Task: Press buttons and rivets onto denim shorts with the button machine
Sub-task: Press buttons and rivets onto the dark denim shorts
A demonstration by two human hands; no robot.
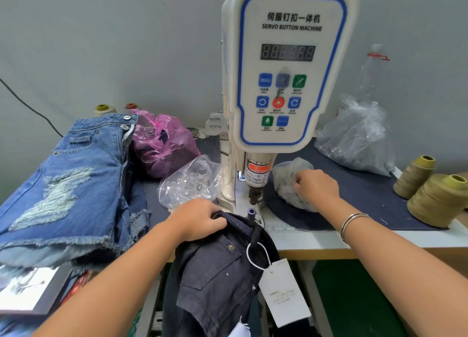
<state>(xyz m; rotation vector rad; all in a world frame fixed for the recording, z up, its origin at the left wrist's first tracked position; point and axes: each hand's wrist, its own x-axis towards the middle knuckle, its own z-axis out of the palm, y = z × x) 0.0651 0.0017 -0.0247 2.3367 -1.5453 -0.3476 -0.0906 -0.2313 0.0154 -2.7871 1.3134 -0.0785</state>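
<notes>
Left hand: left hand [197, 219] lies knuckles up on the dark shorts [217, 273], fingers curled over a bunched fold at the waistband and gripping it, just in front of the machine base.
Right hand: right hand [316, 187] reaches into a small clear bag [287, 177] to the right of the press head, fingers bent down into the plastic; whether they pinch a piece inside cannot be told. A thin bangle [350, 221] sits on the wrist.
Dark shorts: draped over the table edge below the lower die [252, 212], waistband up beside it, a white tag [283, 292] hanging on a string loop.
Machine: white button machine [288, 65] stands at the table's middle, its plunger [254, 193] raised above the die with nothing between them.
Blue shorts: ripped blue shorts [68, 179] stacked at left, well apart from the machine.
Other bags: clear bag [190, 182] and pink bag [164, 144] left of the machine, large clear bag [357, 139] at back right.
Thread: two cones [430, 187] at far right.
</notes>
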